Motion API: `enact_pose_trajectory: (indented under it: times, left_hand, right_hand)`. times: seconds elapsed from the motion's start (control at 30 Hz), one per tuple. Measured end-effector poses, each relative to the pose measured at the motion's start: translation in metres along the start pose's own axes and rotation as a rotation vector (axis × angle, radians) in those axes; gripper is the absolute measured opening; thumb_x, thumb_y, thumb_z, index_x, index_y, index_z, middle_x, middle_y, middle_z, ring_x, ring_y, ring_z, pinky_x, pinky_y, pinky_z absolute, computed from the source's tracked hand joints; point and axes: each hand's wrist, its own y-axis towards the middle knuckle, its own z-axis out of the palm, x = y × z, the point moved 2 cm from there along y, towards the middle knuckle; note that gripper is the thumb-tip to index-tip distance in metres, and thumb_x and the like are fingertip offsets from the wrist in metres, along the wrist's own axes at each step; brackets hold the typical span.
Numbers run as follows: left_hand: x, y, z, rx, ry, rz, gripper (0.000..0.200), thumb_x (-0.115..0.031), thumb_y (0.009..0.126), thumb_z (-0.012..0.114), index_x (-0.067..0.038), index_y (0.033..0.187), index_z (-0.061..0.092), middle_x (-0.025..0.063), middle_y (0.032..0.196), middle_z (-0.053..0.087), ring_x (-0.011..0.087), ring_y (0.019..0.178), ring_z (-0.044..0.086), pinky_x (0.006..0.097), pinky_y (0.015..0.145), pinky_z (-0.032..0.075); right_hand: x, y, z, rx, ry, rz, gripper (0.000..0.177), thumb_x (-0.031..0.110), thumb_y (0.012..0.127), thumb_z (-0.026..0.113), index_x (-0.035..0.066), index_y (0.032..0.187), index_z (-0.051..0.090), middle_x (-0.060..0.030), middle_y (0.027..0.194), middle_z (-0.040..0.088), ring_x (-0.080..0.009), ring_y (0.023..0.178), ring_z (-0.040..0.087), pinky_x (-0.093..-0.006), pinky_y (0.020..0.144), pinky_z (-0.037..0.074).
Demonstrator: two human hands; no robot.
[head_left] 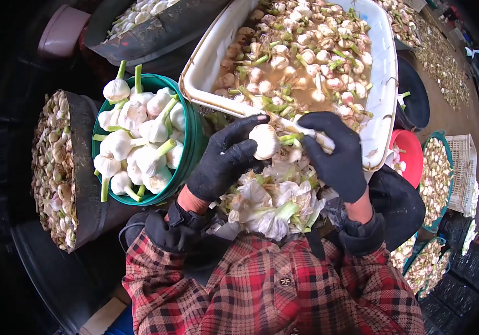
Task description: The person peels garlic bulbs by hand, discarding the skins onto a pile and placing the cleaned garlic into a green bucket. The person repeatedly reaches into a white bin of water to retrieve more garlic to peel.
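The fingers [249,124] of the left hand [225,162], in a black glove, curl round a white garlic bulb [265,140] and pinch it between thumb and forefinger, just over the near rim of the white tub [386,84]. The right hand [337,159] folds its fingers [329,125] shut over the green stalk [291,137] and a pale strip beside it.

To my judgement, the skinning goes best with the bulb held firm but not crushed. The pull should run along the stalk away from the head, so the loose skin comes off in one piece and drops on the heap of peelings [273,204] in the lap.

The green bucket [196,142] of clean bulbs stands just to the left, near the left wrist. Beyond it is a dark bin [83,167] of brownish pieces.

I cannot tell whether the pale strip is skin or a small blade, since the right glove covers most of it. The murky water hides the tub's bottom, the lens blackens the edges, and the baskets far right are too small to make out.
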Motion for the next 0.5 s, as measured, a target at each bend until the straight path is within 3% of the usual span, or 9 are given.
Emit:
enact_pose_trajectory:
  times: [0.07,0.33,0.4,0.43,0.5]
  left_hand:
    - [0.008,0.004,-0.005,0.092,0.000,-0.008,0.057,-0.026,0.090,0.062,0.000,0.137,0.042,0.0060,0.108,0.059,0.0136,0.087,0.059,0.0274,0.075,0.050]
    - [0.014,-0.001,0.002,0.031,0.279,0.043,0.054,-0.015,0.090,0.061,0.002,0.138,0.040,0.0085,0.099,0.060,0.0128,0.079,0.058,0.0280,0.069,0.049]
    - [0.014,-0.002,-0.001,0.059,0.360,-0.166,0.053,-0.014,0.089,0.063,0.003,0.134,0.044,0.0093,0.099,0.061,0.0144,0.082,0.059,0.0286,0.075,0.050]
    - [0.019,0.000,-0.003,0.058,0.359,-0.167,0.053,-0.014,0.089,0.063,0.003,0.134,0.044,0.0093,0.099,0.061,0.0144,0.082,0.059,0.0286,0.075,0.050]
    - [0.025,0.003,-0.003,0.089,0.662,0.250,0.055,-0.020,0.082,0.071,0.004,0.127,0.050,0.0105,0.090,0.065,0.0113,0.074,0.059,0.0289,0.066,0.051]
  right_hand:
    - [0.011,0.000,0.013,0.056,-0.065,-0.077,0.020,0.005,0.074,0.070,0.004,0.094,0.068,-0.0125,0.094,0.067,-0.0303,0.087,0.063,-0.0365,0.077,0.050]
    - [0.003,-0.013,0.028,0.061,-0.172,-0.110,0.013,0.003,0.075,0.067,0.003,0.087,0.066,-0.0118,0.083,0.065,-0.0315,0.073,0.062,-0.0401,0.065,0.048]
    - [0.002,-0.016,0.030,0.056,-0.186,-0.116,0.011,0.003,0.074,0.066,0.003,0.086,0.064,-0.0124,0.080,0.065,-0.0322,0.072,0.061,-0.0408,0.064,0.048]
    - [0.001,-0.017,0.032,0.049,-0.197,-0.119,0.010,0.002,0.074,0.065,0.002,0.084,0.062,-0.0129,0.077,0.064,-0.0329,0.072,0.061,-0.0415,0.062,0.047]
    - [-0.002,-0.022,0.036,0.063,-0.190,-0.089,0.009,0.002,0.075,0.064,0.002,0.083,0.061,-0.0133,0.076,0.063,-0.0337,0.071,0.061,-0.0414,0.062,0.047]
